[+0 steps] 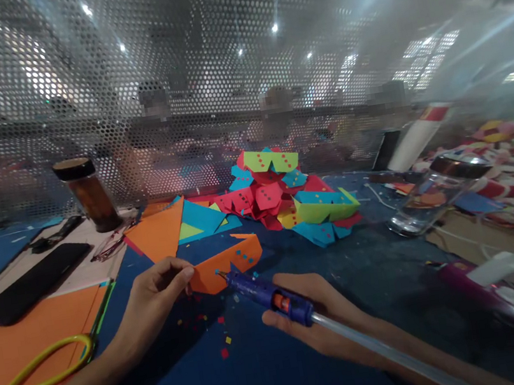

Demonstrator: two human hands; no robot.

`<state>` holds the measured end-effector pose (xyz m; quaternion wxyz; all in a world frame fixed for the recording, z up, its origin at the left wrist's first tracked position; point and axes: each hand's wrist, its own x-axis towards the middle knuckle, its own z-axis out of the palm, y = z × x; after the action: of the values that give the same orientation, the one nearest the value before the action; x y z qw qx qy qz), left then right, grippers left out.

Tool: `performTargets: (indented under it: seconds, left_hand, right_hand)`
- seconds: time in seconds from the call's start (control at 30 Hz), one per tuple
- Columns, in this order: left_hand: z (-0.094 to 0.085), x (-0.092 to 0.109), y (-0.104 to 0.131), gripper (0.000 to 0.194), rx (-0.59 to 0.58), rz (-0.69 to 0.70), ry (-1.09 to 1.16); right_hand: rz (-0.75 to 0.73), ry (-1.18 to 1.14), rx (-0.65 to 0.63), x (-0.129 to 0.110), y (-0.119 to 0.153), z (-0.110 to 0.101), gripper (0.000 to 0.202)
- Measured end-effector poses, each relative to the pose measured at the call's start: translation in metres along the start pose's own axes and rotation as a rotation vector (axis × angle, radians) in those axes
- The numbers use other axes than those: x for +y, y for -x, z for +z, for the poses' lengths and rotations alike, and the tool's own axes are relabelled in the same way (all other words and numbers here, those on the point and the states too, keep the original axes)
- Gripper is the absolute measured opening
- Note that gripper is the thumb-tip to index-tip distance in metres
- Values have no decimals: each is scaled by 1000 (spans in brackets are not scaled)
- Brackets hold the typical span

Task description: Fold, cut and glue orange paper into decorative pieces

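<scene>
Between the thumb and fingers of my left hand [165, 290] is the left end of a folded orange paper piece [209, 278], which has small blue dots on its right part. My right hand [310, 303] is wrapped round a blue glue gun [256, 288], and a long clear glue stick [381, 347] runs out of its back end. The gun's nozzle is at the face of the orange paper, by a small blue bit; whether it touches, I cannot tell. Tiny red and yellow paper bits [226, 345] lie scattered below on the blue table.
Folded dotted paper pieces [271, 193] are piled at the back, beside orange paper sheets [159, 229]. Leftward are a dark-lidded jar [91, 198], a black phone [32, 284] and yellow-handled scissors [37, 373]. A clear bottle [436, 195] and white cable [471, 238] lie right. Behind stands a perforated screen [199, 66].
</scene>
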<state>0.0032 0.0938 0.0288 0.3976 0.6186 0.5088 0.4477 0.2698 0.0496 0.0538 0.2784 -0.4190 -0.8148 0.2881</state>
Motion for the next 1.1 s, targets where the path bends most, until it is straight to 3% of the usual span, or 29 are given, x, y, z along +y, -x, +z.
performTargets:
  seconds: [0.2, 0.53, 0.73, 1.1]
  left_hand:
    - [2, -1, 2, 28, -22, 9, 9]
    - [2, -3, 2, 27, -40, 11, 20]
    - [2, -3, 2, 27, -46, 9, 15]
    - [2, -1, 2, 27, -59, 7, 4]
  right_hand:
    - [-175, 139, 53, 6, -3, 10, 31]
    - [-196, 262, 49, 20, -2, 20, 17]
    - [-210, 248, 58, 10, -4, 15, 9]
    - [-220, 304, 42, 3, -8, 12, 21]
